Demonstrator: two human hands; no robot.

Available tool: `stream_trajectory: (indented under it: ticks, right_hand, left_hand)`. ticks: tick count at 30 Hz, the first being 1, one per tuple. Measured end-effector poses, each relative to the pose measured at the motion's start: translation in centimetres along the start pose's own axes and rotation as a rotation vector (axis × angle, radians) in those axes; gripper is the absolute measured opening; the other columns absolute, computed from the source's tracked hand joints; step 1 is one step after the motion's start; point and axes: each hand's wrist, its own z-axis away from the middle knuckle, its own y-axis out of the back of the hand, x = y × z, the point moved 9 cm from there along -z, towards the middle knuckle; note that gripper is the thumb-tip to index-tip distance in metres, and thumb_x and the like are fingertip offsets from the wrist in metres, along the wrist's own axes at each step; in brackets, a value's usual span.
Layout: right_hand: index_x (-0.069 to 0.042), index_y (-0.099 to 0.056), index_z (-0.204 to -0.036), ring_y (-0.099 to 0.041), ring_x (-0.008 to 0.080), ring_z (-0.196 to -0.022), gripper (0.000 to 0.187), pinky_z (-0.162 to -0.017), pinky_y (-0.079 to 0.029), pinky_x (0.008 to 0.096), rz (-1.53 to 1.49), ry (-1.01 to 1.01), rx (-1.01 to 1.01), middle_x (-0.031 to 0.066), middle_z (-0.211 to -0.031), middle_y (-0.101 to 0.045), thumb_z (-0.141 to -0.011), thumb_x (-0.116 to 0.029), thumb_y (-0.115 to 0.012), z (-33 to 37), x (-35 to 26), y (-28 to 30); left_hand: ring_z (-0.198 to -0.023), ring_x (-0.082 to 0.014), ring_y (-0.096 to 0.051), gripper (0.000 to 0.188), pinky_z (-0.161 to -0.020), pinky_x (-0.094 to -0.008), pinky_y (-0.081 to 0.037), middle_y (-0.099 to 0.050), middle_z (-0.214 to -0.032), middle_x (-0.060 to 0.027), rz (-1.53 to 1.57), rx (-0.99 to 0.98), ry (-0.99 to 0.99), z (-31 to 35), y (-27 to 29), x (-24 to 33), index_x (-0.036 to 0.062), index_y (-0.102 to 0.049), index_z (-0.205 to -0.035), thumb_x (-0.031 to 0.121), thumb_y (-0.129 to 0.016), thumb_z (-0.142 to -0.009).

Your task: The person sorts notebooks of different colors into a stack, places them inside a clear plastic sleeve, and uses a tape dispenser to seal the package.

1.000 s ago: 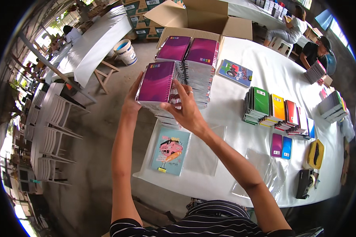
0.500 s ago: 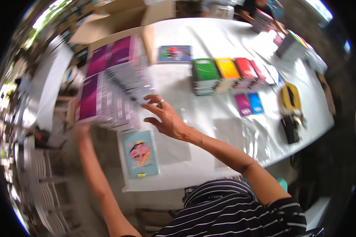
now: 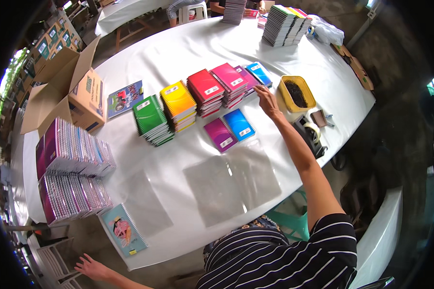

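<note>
My right hand reaches across to the small spiral notebooks, its fingertips at the corner of the purple stack, beside the blue stack. The fingers are stretched out; whether they touch a cover is hard to tell. My left hand hangs beyond the table's near left edge, fingers spread, holding nothing. In the same row stand green, yellow, red and pink notebook stacks. A single purple notebook and a blue one lie side by side in front.
Clear plastic sheets lie nearest me. Purple spiral notebooks stand packed at left, near a teal notebook and an open carton. A yellow tub and tape dispenser sit right. Another person sits opposite.
My view has turned to the right. My right hand has left the packed purple notebooks and reached the small stacks; my left hand has come away from the packed notebooks, out past the table edge.
</note>
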Motion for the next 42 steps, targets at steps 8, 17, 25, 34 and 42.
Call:
stream_trajectory:
  ticks: [8,17,25,34,42]
  right_hand:
    - [-0.008,-0.063,-0.095,-0.054,0.0200,-0.101,0.019,-0.088,-0.045,0.0345,0.252,0.378,-0.238,0.0053,-0.101,-0.058,-0.077,-0.011,-0.056,-1.1,1.4,-6.6]
    - [-0.005,-0.059,-0.088,-0.058,0.0287,-0.077,0.021,-0.068,-0.047,0.0380,-0.071,0.027,0.301,0.0105,-0.080,-0.058,-0.072,0.008,-0.057,-4.1,0.3,11.3]
    - [-0.004,-0.064,-0.094,-0.061,0.0299,-0.097,0.024,-0.082,-0.047,0.0377,-0.756,0.159,-0.091,0.0137,-0.097,-0.065,-0.071,0.001,-0.071,-3.7,-7.5,7.1]
    - [0.006,-0.057,-0.088,-0.056,0.0394,-0.090,0.034,-0.074,-0.047,0.0466,-0.276,-0.360,-0.011,0.0252,-0.102,-0.057,-0.072,-0.015,-0.077,-11.1,2.1,-4.5]
    - [0.001,-0.055,-0.088,-0.055,0.0246,-0.079,0.019,-0.068,-0.045,0.0365,-0.848,-0.186,-0.178,0.0138,-0.085,-0.055,-0.087,-0.014,-0.066,-1.8,-8.1,-1.5]
  left_hand:
    - [-0.140,-0.0292,-0.027,0.056,-0.112,-0.0419,-0.029,-0.026,-0.152,-0.0143,-0.187,-0.411,0.005,22.1,-15.0,-1.6,-0.0034,-0.027,-0.145,0.014,-0.043,-0.094]
    - [-0.144,-0.0191,-0.018,0.085,-0.112,-0.0495,-0.018,-0.020,-0.156,-0.0124,0.201,-1.251,1.375,60.2,-37.0,-14.5,0.0112,-0.015,-0.152,0.061,-0.047,-0.091]
    - [-0.104,-0.0227,-0.062,0.039,-0.095,-0.0402,-0.049,-0.063,-0.115,-0.0105,0.420,-1.154,1.396,60.2,-41.2,-19.4,0.0036,-0.053,-0.124,0.023,-0.059,-0.091]
    - [-0.104,-0.0200,-0.062,0.038,-0.094,-0.0368,-0.050,-0.063,-0.114,-0.0080,0.423,-1.070,1.334,55.5,-40.5,-20.9,0.0037,-0.054,-0.122,0.019,-0.064,-0.089]
    - [-0.108,-0.0216,-0.061,0.048,-0.093,-0.0395,-0.051,-0.061,-0.117,-0.0101,0.542,-1.025,1.431,56.4,-40.6,-20.7,0.0055,-0.051,-0.126,0.029,-0.068,-0.088]
